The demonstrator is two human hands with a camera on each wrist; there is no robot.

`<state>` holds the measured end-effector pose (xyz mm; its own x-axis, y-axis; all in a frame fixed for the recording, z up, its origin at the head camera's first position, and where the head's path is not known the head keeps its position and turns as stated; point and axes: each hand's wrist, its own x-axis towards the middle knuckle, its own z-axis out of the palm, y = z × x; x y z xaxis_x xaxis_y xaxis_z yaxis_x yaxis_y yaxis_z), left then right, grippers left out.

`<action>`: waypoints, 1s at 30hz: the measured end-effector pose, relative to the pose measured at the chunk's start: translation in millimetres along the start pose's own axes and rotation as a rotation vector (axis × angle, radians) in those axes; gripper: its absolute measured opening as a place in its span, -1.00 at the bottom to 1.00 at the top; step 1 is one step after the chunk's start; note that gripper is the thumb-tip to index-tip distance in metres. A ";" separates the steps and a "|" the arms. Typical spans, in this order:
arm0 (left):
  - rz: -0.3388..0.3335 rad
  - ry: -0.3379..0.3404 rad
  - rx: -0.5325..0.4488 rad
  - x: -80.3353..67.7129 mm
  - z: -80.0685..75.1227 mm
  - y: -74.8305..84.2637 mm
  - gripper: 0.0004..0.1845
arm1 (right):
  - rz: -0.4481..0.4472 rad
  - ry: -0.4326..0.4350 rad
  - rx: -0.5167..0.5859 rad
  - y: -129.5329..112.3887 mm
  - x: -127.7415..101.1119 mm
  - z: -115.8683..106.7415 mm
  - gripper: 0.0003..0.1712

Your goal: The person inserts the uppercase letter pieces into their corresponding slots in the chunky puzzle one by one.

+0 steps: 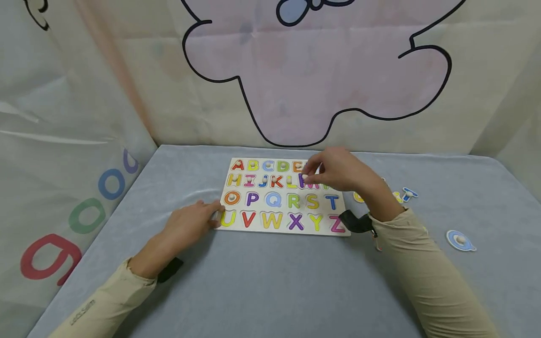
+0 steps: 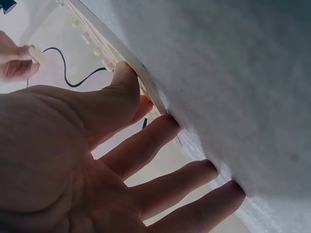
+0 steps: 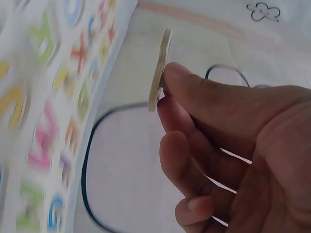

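- Right of upper centre, the right hand (image 1: 338, 169) pinches a letter piece (image 3: 161, 70) over the letter board (image 1: 258, 230).
- Left of centre, the left hand (image 1: 192, 220), fingers apart, touches the board's edge.

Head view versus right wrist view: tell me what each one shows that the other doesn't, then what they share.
Only the head view shows the left hand touching the left edge of the letter board, and the blue round piece lying far right. Only the right wrist view shows the held piece edge-on, its thin, pale side turned to the camera. Both show the right hand gripping that piece, the letter board and the backdrop with black outlines.
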<state>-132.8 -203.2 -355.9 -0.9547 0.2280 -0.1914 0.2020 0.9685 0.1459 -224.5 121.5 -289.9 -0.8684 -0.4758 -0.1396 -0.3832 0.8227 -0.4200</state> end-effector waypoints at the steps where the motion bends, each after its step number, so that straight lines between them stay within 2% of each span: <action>1: -0.004 -0.005 0.002 -0.3 -0.6 0.0 -0.63 | -0.004 -0.002 0.005 -6.0 3.7 3.6 -0.79; 9: -0.020 -0.030 -0.006 -0.1 -2.8 -0.9 -0.63 | -0.054 -0.028 0.021 -49.8 33.4 23.0 -0.89; 15: -0.063 -0.062 -0.020 1.5 -1.8 1.3 -0.62 | -0.063 -0.065 0.025 -71.5 54.2 40.6 -0.86; 18: -0.066 -0.063 -0.023 1.3 -1.9 1.4 -0.62 | -0.034 -0.083 0.027 -75.9 61.6 53.9 -0.85; 22: -0.065 -0.054 -0.017 -0.3 -0.8 1.4 -0.61 | -0.008 -0.109 -0.025 -75.0 66.9 74.3 -0.89; 26: -0.066 -0.042 -0.012 -1.8 1.3 0.7 -0.61 | -0.026 -0.116 -0.049 -74.4 68.4 88.3 -0.92; 30: -0.053 -0.015 -0.005 -0.8 2.0 -0.2 -0.61 | -0.044 -0.088 -0.059 -75.4 69.2 93.2 -0.90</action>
<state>-131.6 -203.4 -357.7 -0.9605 0.1783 -0.2135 0.1506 0.9787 0.1398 -226.3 -2.4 -351.4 -0.8203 -0.5354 -0.2009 -0.4409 0.8159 -0.3741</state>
